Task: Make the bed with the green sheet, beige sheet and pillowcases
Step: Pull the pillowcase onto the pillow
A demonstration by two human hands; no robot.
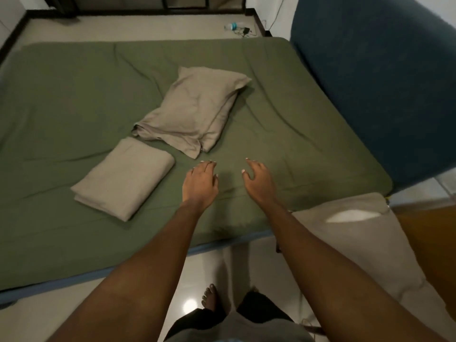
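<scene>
Both hands are open and hold nothing. The left hand (200, 180) and right hand (257, 180) hover over the green sheet (74, 99). Just past them lies the pillow (195, 112) (left hand nearer), its long side slanting away to the right.

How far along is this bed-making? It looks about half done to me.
Done: the green sheet covers the mattress, though wrinkled, and one pillow wears a beige pillowcase. In hand: nothing; the left hand and right hand hover open over the sheet. Left: the folded beige sheet is not yet spread, and a second pillow at the bed's near corner shows white at its open end.
</scene>
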